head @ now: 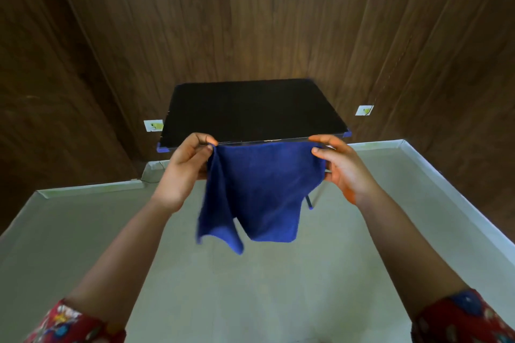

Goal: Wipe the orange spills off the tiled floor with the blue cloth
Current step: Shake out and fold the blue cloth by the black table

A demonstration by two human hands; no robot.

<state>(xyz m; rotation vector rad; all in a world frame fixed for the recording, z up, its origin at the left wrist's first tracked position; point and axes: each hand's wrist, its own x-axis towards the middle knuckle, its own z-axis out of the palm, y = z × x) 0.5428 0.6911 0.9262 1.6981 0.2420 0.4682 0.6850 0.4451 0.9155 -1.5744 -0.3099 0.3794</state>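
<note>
Your left hand: pinches the cloth's upper left corner between thumb and fingers.
Blue cloth: hangs spread between your two hands, above the pale floor.
Your right hand: pinches the upper right corner.
Black table: just beyond both hands, against the wooden wall.

The scene is lit softly and evenly. The pale floor is rendered brightest, while the wood-panelled wall is darkened toward the upper corners. The black top of the desk is reduced to a nearly featureless dark patch. Strong wide-angle distortion is seen, with the wall panels splayed outward at the frame edges. The lower left corner of the blue cloth is smeared by motion blur, and the patterned sleeves are rendered soft.
</note>
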